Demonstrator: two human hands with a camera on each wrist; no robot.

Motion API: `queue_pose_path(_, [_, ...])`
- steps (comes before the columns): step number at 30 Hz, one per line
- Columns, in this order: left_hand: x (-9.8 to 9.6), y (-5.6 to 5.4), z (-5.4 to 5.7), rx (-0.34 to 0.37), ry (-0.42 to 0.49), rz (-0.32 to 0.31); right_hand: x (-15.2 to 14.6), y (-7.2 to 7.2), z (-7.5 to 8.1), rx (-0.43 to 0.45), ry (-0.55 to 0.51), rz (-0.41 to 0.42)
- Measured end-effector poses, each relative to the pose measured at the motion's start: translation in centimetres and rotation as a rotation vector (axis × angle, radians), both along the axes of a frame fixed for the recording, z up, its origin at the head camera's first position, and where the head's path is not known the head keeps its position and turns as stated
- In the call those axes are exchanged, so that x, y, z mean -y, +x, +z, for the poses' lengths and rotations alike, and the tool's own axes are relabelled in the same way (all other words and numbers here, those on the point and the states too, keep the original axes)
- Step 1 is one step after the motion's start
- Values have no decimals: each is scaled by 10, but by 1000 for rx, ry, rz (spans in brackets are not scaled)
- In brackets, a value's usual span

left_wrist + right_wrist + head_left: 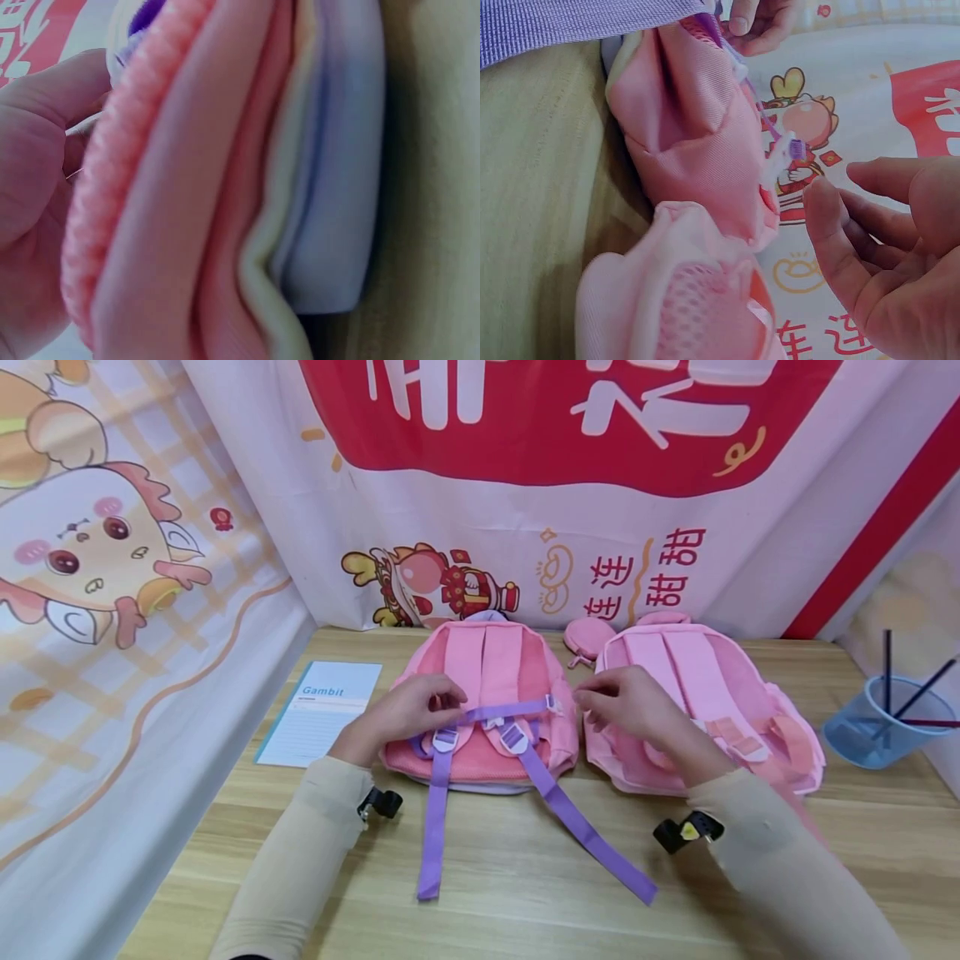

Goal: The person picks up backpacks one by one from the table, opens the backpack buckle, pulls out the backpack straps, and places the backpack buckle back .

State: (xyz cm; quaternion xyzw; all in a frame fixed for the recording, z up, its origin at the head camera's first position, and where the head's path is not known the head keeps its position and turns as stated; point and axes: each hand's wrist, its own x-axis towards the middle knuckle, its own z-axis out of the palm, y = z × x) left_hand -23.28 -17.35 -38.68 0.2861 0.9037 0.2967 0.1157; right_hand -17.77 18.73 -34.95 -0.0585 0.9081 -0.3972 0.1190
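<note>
While the strap (506,708) spans the bag (486,656), adjusting seems in hand

The bag lies by the table's (487,868) far edge. Whether the left hand (415,706) grips the strap is unclear; the right hand (630,700), narrowly parted, is empty near the buckle (553,702). The next move likely calls for pinching.

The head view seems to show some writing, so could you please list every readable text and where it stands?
"Gambit": notebook.
"连连": back cloth, lower character partly cut off.
"甜甜": back cloth.
Notebook's smaller print: too small to read.
Large white characters, back cloth: cut off by the picture's edge.
</note>
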Motion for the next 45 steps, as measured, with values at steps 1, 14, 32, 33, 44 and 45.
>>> queue_pose_path(1, [-1, 1, 1, -1, 8, -2, -3, 1, 1, -9, -6, 2])
queue_pose_path(14, [-26, 11, 21, -42, 123, -64, -43, 15, 14, -54, -2, -30])
queue_pose_path(32, [-47, 13, 29, -88, 159, -128, -72, 29, 9, -43, -64, -58])
queue_pose_path(33, [-48, 13, 29, -89, 162, -132, -73, 30, 9, -45, -61, -59])
queue_pose_path(44, [-68, 11, 26, -111, 224, -213, -92, 33, 10, -32, -60, -94])
queue_pose_path(45, [-70, 11, 26, -109, 231, -223, -94, 34, 10, -25, -55, -99])
